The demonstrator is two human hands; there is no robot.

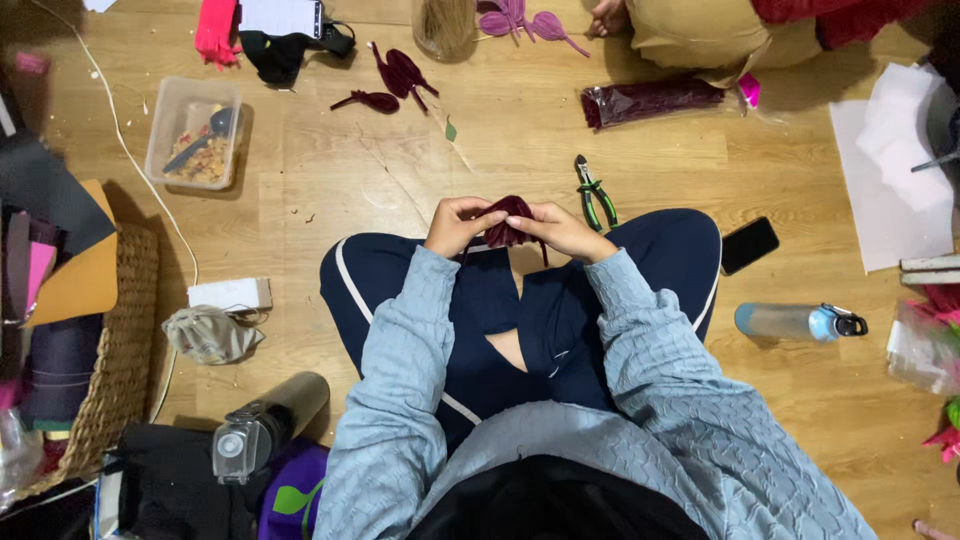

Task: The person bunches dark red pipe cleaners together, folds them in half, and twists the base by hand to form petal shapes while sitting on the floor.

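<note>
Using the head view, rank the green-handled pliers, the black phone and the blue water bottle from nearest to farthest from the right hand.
From the right hand:
1. Green-handled pliers, on the floor just beyond the fingers.
2. Black phone, on the floor past the right knee.
3. Blue water bottle, lying on its side farther out to the right.

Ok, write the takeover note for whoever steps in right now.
Left hand: fingers pinched on the dark red fabric piece, above the crossed legs.
Right hand: fingers gripping the same piece from the other side.
Nearby on the wooden floor: green-handled pliers, finished-looking dark red petal shapes, a clear bag of dark red material.
Done: a few petals lie made. Left: the piece in hand is unfinished.
</note>
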